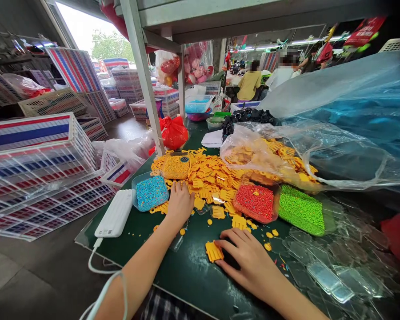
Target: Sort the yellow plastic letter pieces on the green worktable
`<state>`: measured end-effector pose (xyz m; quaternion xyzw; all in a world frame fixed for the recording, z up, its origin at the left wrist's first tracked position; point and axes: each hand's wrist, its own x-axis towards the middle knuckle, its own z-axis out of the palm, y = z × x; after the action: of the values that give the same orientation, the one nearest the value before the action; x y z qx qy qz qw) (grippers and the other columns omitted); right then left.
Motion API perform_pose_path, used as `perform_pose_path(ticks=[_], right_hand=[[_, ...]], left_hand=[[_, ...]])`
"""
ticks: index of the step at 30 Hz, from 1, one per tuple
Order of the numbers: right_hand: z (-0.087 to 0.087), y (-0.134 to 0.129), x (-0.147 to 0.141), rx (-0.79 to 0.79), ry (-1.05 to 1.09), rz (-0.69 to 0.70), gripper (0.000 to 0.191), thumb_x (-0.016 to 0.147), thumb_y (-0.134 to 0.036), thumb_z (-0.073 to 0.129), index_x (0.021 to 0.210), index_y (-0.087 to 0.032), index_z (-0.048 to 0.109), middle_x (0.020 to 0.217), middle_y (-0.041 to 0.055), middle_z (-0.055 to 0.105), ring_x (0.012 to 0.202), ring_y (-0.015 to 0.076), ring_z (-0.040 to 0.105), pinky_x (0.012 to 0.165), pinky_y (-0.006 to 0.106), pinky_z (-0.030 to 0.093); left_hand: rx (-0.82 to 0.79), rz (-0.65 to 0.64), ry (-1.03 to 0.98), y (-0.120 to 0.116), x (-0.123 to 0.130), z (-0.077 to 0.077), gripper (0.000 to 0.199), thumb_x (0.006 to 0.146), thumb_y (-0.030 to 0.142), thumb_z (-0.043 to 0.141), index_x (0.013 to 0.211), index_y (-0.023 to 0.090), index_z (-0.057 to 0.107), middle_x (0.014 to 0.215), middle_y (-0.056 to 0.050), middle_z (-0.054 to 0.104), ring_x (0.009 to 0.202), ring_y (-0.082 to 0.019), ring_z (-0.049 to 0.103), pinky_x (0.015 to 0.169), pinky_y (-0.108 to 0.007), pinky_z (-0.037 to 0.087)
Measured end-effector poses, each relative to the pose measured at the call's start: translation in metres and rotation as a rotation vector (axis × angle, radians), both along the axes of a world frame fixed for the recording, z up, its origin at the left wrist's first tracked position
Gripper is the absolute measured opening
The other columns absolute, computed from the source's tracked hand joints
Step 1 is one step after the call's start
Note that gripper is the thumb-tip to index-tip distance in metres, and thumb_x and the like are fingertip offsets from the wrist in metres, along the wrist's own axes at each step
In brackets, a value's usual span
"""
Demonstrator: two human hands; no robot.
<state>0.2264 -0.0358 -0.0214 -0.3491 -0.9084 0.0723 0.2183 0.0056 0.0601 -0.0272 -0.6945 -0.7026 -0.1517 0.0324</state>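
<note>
Gripping nothing firmly that I can see: my right hand (pixel 250 260) lies flat on the green worktop (pixel 190 275), its fingertips (pixel 220 244) touching a small yellow plastic piece (pixel 214 251) that sits flat just beside them, loose, not pinched. My left hand (pixel 180 204) is stretched forward, palm down with fingers loosely curled, resting at the near edge of the heap of yellow pieces (pixel 213 178); whether that grip has closed on one I cannot tell. Just left of it sits the tray of blue beads (pixel 151 192), and beyond that a tray of yellow beads (pixel 176 166). To the right of the heap I see red beads (pixel 255 202) and, touching them, green beads (pixel 302 210). Clear plastic cases (pixel 326 278) are scattered along the right side. A white power bank (pixel 115 213) lies at the left edge, cable hanging off. Striped baskets (pixel 36 173) are stacked on the left.
</note>
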Motion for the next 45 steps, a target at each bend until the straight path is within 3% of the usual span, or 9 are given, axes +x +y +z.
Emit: perform_pose_path(ticks=[7, 15, 21, 26, 30, 34, 38, 45], right_hand=[[0.0, -0.001, -0.001, 0.02, -0.009, 0.011, 0.018, 0.086, -0.029, 0.063, 0.103, -0.022, 0.063, 0.099, 0.0058, 0.065, 0.091, 0.0224, 0.06, 0.079, 0.037, 0.048], [-0.001, -0.001, -0.002, 0.029, -0.033, 0.018, 0.018, 0.086, -0.027, 0.063, 0.102, -0.022, 0.061, 0.098, 0.006, 0.065, 0.088, 0.0227, 0.06, 0.078, 0.038, 0.048], [0.002, -0.001, -0.003, 0.031, -0.05, 0.018, 0.016, 0.088, -0.028, 0.06, 0.102, -0.021, 0.061, 0.097, 0.006, 0.065, 0.087, 0.0223, 0.06, 0.077, 0.038, 0.047], [0.0, -0.002, -0.003, 0.03, -0.042, 0.013, 0.014, 0.088, -0.027, 0.06, 0.101, -0.021, 0.06, 0.096, 0.0055, 0.065, 0.086, 0.0218, 0.059, 0.076, 0.037, 0.046], [0.0, -0.003, -0.003, 0.013, -0.036, 0.018, 0.019, 0.085, -0.023, 0.063, 0.104, -0.022, 0.059, 0.097, 0.0047, 0.065, 0.085, 0.0218, 0.059, 0.075, 0.036, 0.046], [0.001, -0.004, -0.005, 0.015, -0.019, 0.017, 0.021, 0.085, -0.022, 0.063, 0.106, -0.023, 0.058, 0.099, 0.004, 0.065, 0.087, 0.0214, 0.059, 0.075, 0.035, 0.045], [0.0, -0.004, -0.008, 0.048, -0.02, 0.036, 0.015, 0.087, -0.017, 0.059, 0.1, -0.025, 0.059, 0.096, 0.0025, 0.065, 0.084, 0.019, 0.059, 0.071, 0.032, 0.043], [-0.008, -0.001, -0.009, 0.117, -0.053, 0.017, 0.019, 0.088, -0.014, 0.057, 0.101, -0.027, 0.059, 0.095, 0.0013, 0.066, 0.082, 0.0174, 0.06, 0.069, 0.03, 0.043]], left_hand=[[-0.033, 0.161, -0.056, 0.019, -0.005, -0.016, 0.077, 0.093, 0.051, 0.042, 0.137, -0.012, 0.039, 0.145, -0.035, 0.036, 0.139, -0.041, 0.033, 0.112, -0.049, 0.03], [-0.013, 0.076, 0.021, 0.016, -0.008, -0.021, 0.067, 0.096, 0.051, 0.038, 0.129, -0.005, 0.051, 0.135, -0.032, 0.051, 0.134, -0.039, 0.041, 0.109, -0.05, 0.032], [-0.027, -0.053, -0.033, 0.002, -0.006, -0.001, 0.047, 0.096, 0.04, 0.042, 0.12, 0.004, 0.06, 0.121, -0.023, 0.063, 0.117, -0.033, 0.055, 0.102, -0.047, 0.041], [-0.034, -0.111, -0.156, -0.005, -0.003, 0.017, 0.038, 0.095, 0.032, 0.047, 0.123, 0.009, 0.06, 0.121, -0.016, 0.064, 0.112, -0.03, 0.059, 0.099, -0.043, 0.045], [0.072, -0.078, -0.279, -0.005, -0.012, 0.028, 0.033, 0.096, 0.027, 0.044, 0.12, 0.012, 0.06, 0.122, -0.014, 0.065, 0.115, -0.027, 0.059, 0.098, -0.04, 0.047], [0.137, -0.048, -0.347, -0.002, -0.023, 0.033, 0.036, 0.097, 0.022, 0.038, 0.125, 0.007, 0.055, 0.124, -0.018, 0.062, 0.116, -0.026, 0.059, 0.099, -0.039, 0.047], [0.05, -0.086, -0.282, 0.0, -0.023, 0.025, 0.039, 0.094, 0.013, 0.034, 0.128, 0.005, 0.052, 0.126, -0.02, 0.06, 0.119, -0.026, 0.057, 0.101, -0.039, 0.046], [-0.125, -0.055, -0.027, 0.001, -0.017, 0.002, 0.054, 0.075, -0.005, 0.041, 0.126, 0.006, 0.055, 0.13, -0.023, 0.057, 0.124, -0.03, 0.053, 0.103, -0.041, 0.043]])
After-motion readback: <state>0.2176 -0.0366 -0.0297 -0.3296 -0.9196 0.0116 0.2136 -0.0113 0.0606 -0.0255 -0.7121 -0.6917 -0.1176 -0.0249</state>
